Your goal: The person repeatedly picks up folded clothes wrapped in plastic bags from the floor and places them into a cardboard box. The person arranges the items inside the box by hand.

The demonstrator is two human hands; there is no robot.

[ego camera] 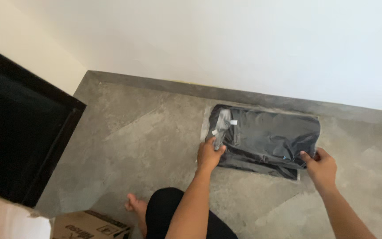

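A flat clear plastic bag holding what looks like folded black clothing lies on the floor, near the wall.

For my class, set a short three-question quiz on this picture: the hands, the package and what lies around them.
1. True or false: both hands touch the black plastic-wrapped package.
2. Which stands nearest the person's foot? A) a cardboard box B) a bucket C) a chair
3. Fill in: the package lies on the grey concrete ____, close to the white wall.

Key
1. True: the left hand holds its near left corner, the right hand its near right corner.
2. A, the cardboard box at the lower left.
3. floor.
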